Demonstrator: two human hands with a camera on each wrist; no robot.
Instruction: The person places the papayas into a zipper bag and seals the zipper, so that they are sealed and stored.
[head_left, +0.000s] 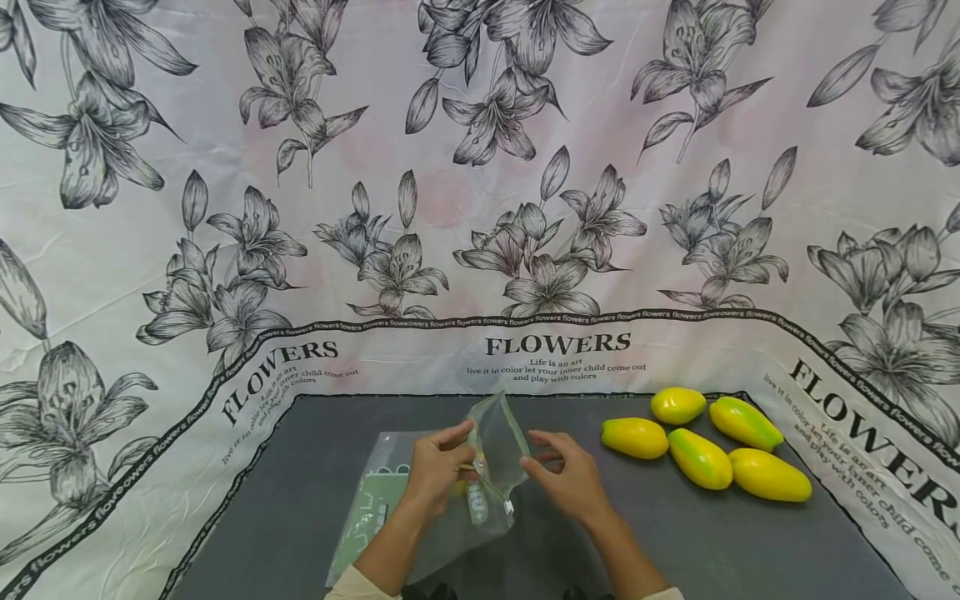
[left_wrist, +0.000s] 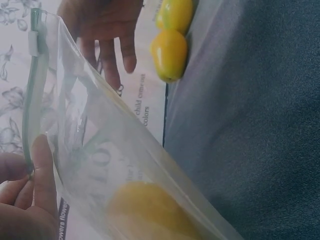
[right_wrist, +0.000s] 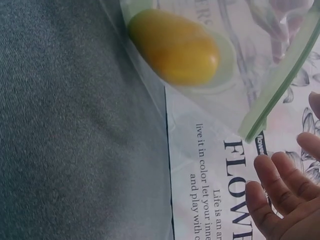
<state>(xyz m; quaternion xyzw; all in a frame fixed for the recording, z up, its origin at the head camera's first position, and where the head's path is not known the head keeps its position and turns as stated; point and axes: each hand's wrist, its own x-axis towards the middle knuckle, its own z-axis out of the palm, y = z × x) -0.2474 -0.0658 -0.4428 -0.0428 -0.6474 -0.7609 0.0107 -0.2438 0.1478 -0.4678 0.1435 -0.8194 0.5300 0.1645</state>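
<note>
A clear zip bag (head_left: 501, 442) with a pale green zip strip (right_wrist: 282, 82) and white slider (left_wrist: 33, 44) is held up, its mouth spread apart. One yellow mango (right_wrist: 175, 50) lies inside it, seen through the plastic. My left hand (head_left: 438, 467) pinches the zip edge between thumb and fingers. On the other side of the mouth, my right hand (head_left: 566, 475) has its fingers spread and loosely bent, holding nothing. Its thumb is close to the bag's edge in the head view; whether they touch I cannot tell. The right wrist view shows its fingers (right_wrist: 270, 185) apart from the strip.
Several yellow mangoes with green tinges (head_left: 701, 458) lie grouped at the right of the dark grey table (head_left: 300, 467). A flat clear bag with green print (head_left: 375, 500) lies at the left, partly under my left arm. Behind hangs a flower-printed cloth (head_left: 450, 250).
</note>
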